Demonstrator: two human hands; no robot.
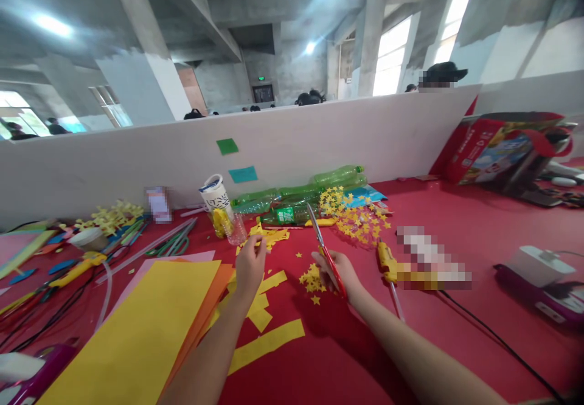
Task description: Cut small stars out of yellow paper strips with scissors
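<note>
My right hand (340,271) is wrapped round the red handles of a pair of scissors (320,242), whose blades point up and away from me. Just below and beside it lies a small pile of yellow stars (312,278). My left hand (250,260) is closed, its fingertips pressed together near yellow scraps (272,237); what it holds, if anything, is too small to make out. Yellow strips (269,344) lie on the red table below my left hand. Yellow sheets (141,326) are stacked over orange and pink ones at the left.
Green bottles (292,197), a white cup (214,191) and a clear bag of yellow stars (360,219) stand or lie along the white partition (292,143). A yellow glue gun (387,262) is at the right, another (82,269) at the left. Green-handled scissors (176,244) lie back left.
</note>
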